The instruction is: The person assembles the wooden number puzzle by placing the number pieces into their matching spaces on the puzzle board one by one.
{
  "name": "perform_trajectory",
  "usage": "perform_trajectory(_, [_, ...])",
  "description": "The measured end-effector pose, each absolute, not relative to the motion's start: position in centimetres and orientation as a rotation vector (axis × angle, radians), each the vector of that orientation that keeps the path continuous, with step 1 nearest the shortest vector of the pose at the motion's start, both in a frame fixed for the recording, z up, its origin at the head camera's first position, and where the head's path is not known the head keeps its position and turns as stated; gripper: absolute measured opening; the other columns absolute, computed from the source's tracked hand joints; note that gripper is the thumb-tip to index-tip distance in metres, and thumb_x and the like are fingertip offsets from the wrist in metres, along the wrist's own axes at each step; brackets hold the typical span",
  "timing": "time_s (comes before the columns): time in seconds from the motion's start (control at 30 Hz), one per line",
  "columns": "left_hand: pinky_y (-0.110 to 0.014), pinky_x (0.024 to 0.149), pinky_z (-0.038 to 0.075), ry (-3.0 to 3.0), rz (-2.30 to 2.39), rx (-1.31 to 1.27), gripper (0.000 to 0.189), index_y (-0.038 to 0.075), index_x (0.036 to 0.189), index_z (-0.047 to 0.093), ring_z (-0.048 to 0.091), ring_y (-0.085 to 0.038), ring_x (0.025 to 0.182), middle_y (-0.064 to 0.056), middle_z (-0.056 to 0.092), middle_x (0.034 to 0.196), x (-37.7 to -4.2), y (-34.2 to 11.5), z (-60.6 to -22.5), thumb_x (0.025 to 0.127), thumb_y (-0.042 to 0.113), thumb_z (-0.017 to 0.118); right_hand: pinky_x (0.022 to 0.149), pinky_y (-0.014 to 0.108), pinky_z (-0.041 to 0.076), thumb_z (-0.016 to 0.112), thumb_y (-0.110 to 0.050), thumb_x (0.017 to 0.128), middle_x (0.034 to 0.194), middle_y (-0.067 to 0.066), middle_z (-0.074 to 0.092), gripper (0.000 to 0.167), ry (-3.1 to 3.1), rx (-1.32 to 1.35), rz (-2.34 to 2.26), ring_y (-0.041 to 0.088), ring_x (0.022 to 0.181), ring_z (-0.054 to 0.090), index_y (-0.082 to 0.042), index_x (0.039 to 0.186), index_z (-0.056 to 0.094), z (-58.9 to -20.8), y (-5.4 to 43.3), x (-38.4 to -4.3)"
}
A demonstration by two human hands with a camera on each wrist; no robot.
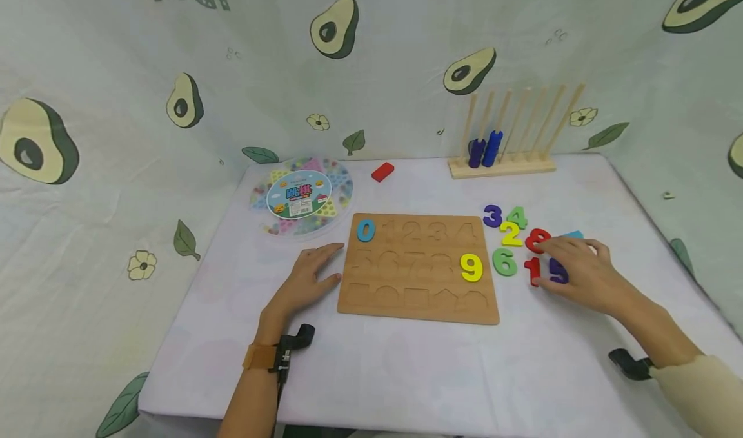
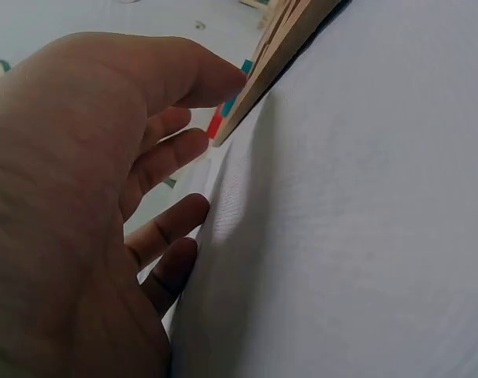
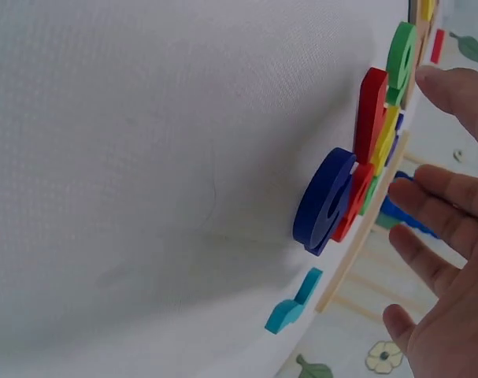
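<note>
A wooden number board [image 1: 406,299] lies on the table, with a blue 0 [image 1: 366,222] and a yellow 9 [image 1: 471,275] on it. My left hand [image 1: 307,277] rests beside the board's left edge, its thumb close to the wood; it holds nothing. Loosely spread, the fingers of my right hand [image 1: 586,273] hover over loose number pieces. Around them are a red 8 [image 1: 536,233], a red 1 [image 1: 531,271] and a purple 5 [image 1: 558,270]. The light-blue piece [image 3: 294,303], partly hidden in the head view, lies apart. Nothing is between the right fingers [image 3: 443,209].
Right of the board lie a purple 3 [image 1: 492,216], a green 4 [image 1: 517,217], a yellow 2 [image 1: 511,234] and a green 6 [image 1: 504,262]. Behind stand a pegged wooden rack [image 1: 511,169], a red block [image 1: 382,171] and a round clear game box [image 1: 298,194].
</note>
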State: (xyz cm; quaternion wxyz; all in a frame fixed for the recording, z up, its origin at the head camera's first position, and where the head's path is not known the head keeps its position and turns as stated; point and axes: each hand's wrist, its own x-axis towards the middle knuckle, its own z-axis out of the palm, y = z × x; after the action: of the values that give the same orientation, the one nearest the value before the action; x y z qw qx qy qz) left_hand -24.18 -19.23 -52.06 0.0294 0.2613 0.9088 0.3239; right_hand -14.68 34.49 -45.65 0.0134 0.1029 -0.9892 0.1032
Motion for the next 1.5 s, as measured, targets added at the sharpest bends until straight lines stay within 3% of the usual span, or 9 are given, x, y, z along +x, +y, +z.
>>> perform_trajectory(0.17, [-0.052,0.104,0.032,2.822,0.987,0.913,0.055,0.028,0.15,0.048,0.037,-0.024,0.129,0.01,0.043,0.154,-24.1,-19.1,-52.1,0.098,0.035,0.063,0.098,0.076,0.014,0.084,-0.046,0.077,0.131,0.026,0.056,0.077,-3.121,0.335,0.284,0.049,0.128,0.034,-0.003,0.135,0.059,-45.8,34.6,-15.0])
perform_trajectory(0.37, [-0.053,0.104,0.027,2.818,1.001,0.971,0.047,0.025,0.144,0.056,0.037,-0.024,0.129,0.011,0.047,0.151,-24.1,-18.8,-51.9,0.099,0.034,0.063,0.098,0.076,0.015,0.085,-0.042,0.076,0.13,0.025,0.059,0.072,-3.111,0.344,0.267,0.048,0.128,0.036,-0.003,0.132,0.061,-46.2,34.8,-15.1])
perform_trajectory(0.63, [-0.051,0.104,0.027,2.812,0.939,0.918,0.048,0.031,0.145,0.055,0.035,-0.022,0.128,0.018,0.045,0.152,-24.3,-18.7,-52.1,0.098,0.039,0.064,0.097,0.076,0.014,0.085,-0.029,0.077,0.125,0.023,0.062,0.058,-3.115,0.37,0.268,0.046,0.127,0.036,-0.003,0.125,0.066,-46.5,35.1,-14.9])
perform_trajectory(1.13, [-0.051,0.103,0.026,2.812,0.964,0.925,0.047,0.031,0.144,0.056,0.036,-0.022,0.126,0.014,0.046,0.152,-23.8,-18.9,-52.3,0.098,0.035,0.065,0.095,0.074,0.017,0.087,-0.025,0.075,0.13,0.028,0.056,0.059,-3.085,0.362,0.356,0.051,0.124,0.035,-0.004,0.125,0.065,-46.4,34.4,-15.1])
perform_trajectory(1.5, [-0.051,0.103,0.027,2.812,0.955,0.929,0.048,0.031,0.145,0.056,0.036,-0.022,0.125,0.015,0.046,0.152,-23.8,-18.7,-52.1,0.097,0.033,0.066,0.095,0.072,0.02,0.087,-0.017,0.072,0.124,0.025,0.06,0.051,-2.965,0.46,0.361,0.047,0.122,0.04,-0.002,0.118,0.069,-44.9,33.3,-15.8])
